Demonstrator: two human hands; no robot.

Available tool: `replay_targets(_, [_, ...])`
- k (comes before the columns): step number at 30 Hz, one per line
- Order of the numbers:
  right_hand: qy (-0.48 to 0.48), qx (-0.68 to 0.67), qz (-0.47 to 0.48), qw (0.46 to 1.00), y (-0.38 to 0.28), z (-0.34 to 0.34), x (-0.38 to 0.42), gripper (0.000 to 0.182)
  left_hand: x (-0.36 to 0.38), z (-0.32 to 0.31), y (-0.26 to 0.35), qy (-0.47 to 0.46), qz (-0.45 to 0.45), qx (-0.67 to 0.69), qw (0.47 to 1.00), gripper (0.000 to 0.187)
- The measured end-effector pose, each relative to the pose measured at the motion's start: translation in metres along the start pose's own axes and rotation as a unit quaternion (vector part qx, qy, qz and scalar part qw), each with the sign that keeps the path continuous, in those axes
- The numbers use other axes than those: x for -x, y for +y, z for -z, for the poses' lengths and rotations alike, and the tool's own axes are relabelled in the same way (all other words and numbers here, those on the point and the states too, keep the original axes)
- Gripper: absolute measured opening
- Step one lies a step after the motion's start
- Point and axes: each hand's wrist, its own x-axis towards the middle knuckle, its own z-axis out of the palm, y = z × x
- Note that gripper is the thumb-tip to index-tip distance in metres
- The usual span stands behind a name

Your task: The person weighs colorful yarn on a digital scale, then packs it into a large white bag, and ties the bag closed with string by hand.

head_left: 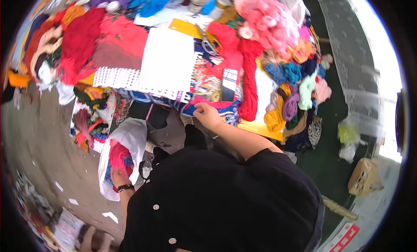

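At the lower left, my left hand (119, 177) reaches into a white plastic bag (135, 134). Its fingers are closed on a hank of pink yarn (118, 155), and blue yarn (127, 161) lies beside it. My right hand (206, 114) is at the table's near edge, fingers curled in a pinch beside a strip of pinkish-red material (221, 104). Whether anything is between those fingertips is too small to make out. Just beyond that hand, a dark phone (228, 90) lies on patterned cloth.
White paper (168, 61) covers the table's middle, with scissors (205, 39) beyond it. Red yarn (249, 82), pink bundles (271, 24) and coloured hanks (290, 106) crowd the right. More yarn in a carton (90, 121) stands on the floor at left. Paper scraps (110, 217) litter the floor.
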Motion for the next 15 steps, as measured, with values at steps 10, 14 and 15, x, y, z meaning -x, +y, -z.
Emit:
replay_targets(10, [0.34,0.159,-0.004,0.927,0.127,0.108,0.002,0.041,0.027,-0.092,0.021,-0.088,0.052,-0.042,0.994,0.054])
replay_targets(14, [0.402,0.245,-0.137,0.871,0.158,0.135,-0.007,0.063,0.028,-0.098,0.007,-0.095,0.114,-0.133,0.98,0.053])
replay_targets(15, [0.399,0.243,-0.138,0.874,0.163,0.139,-0.008,0.063,0.014,-0.087,0.0,-0.111,0.147,-0.124,0.975,0.053])
